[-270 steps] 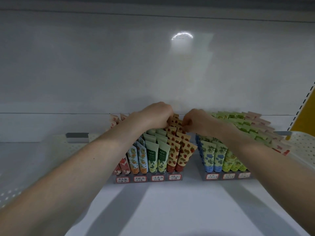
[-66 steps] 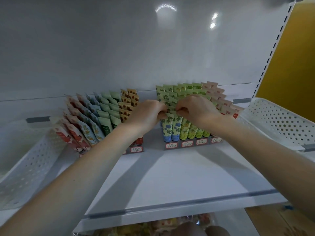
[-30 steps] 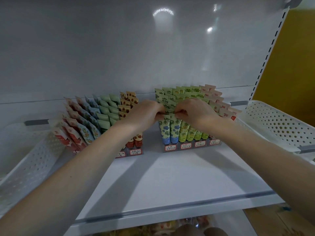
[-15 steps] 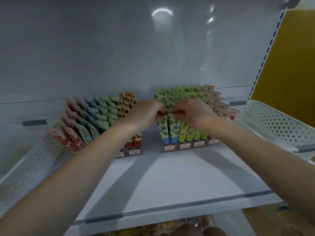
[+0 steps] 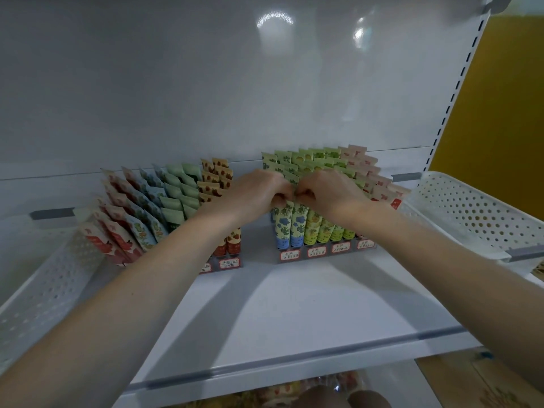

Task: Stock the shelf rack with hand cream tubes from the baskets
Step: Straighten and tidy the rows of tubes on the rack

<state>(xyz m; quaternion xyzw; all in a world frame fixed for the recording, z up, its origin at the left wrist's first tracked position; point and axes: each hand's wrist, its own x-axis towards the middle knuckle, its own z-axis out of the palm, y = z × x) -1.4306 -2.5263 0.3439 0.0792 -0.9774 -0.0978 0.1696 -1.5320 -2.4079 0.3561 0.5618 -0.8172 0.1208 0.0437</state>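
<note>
Fingers of left hand and right hand curled, pinching tube top between them.

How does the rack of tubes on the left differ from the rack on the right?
The left rack shows red, blue, pale green and strawberry-print tubes; the right rack shows blue-flower, yellow-green and pink ones. The left hand and right hand pinch a tube in the right rack; neither grips the left rack's tubes. Both stand on the white shelf with labels in front.

White shelf: left rack, right rack side by side; left basket, right basket flanking.
</note>
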